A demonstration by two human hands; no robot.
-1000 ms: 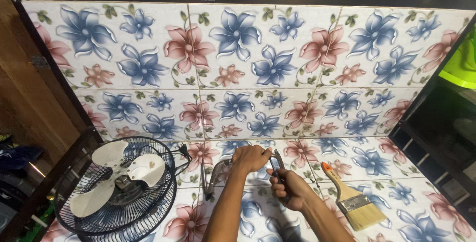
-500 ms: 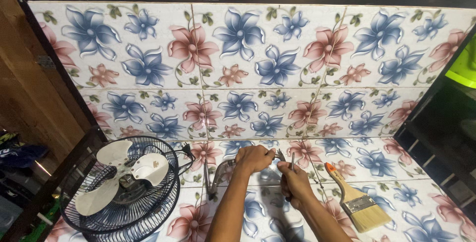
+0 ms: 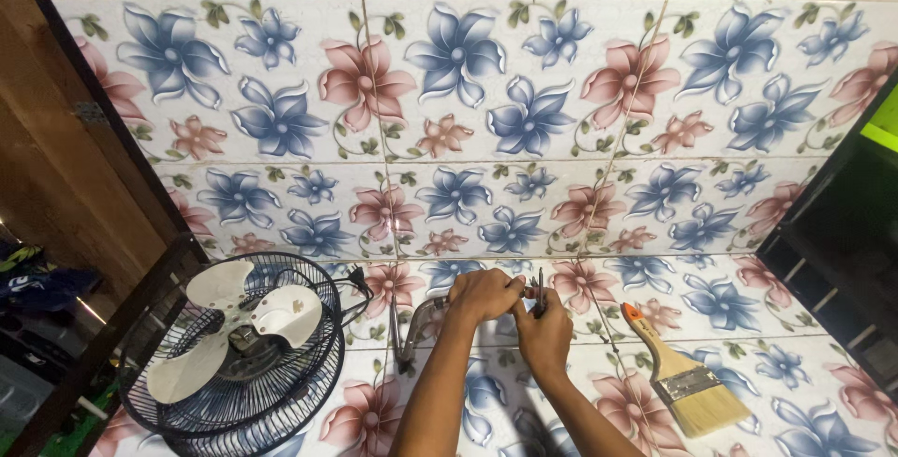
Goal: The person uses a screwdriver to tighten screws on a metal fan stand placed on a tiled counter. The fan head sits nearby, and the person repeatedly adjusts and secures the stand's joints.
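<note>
We see our left hand (image 3: 482, 294) and right hand (image 3: 545, 331) meeting over the flowered tile surface (image 3: 767, 391), both closed around a small metal part (image 3: 535, 290) pinched between the fingertips. Just left of them lies a curved metal bracket (image 3: 412, 331), farther left a black fan (image 3: 234, 349). To the right rests a paintbrush (image 3: 683, 377).

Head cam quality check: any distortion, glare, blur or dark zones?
Head view: wide-angle bend, the tiled wall edges bow outward; light is even on the tiles, no strong glare; corners and the right side fall dark; the left hand and right hand are sharp enough, but the small tool between them is too small to tell; the fan and paintbrush read clearly.
</note>
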